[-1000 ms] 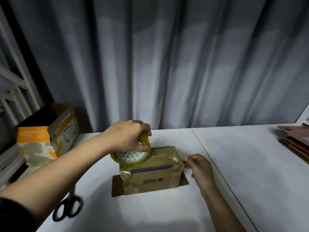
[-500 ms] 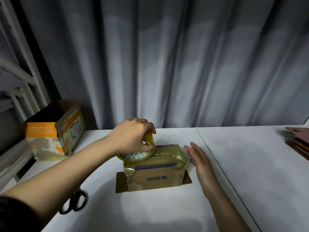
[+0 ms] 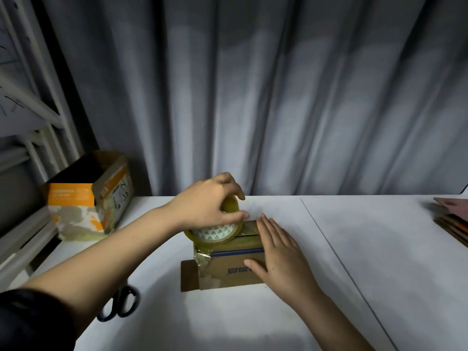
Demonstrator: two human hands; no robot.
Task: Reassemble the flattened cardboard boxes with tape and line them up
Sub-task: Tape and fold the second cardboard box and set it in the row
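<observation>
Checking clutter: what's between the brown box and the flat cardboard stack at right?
Head view: only bare white table between the brown box and the stack.

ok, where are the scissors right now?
Head view, lower left: the scissors lie on the white table, partly hidden under the left forearm, nearer the camera and left of the small cardboard box.

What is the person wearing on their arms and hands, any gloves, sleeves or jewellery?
No gloves: both the left hand and the right hand are bare, and no rings, watch or bracelets show. The forearms are uncovered too. Only a dark sleeve appears, pushed up on the left arm at the picture's lower left corner. The right arm shows no sleeve in view.
</observation>
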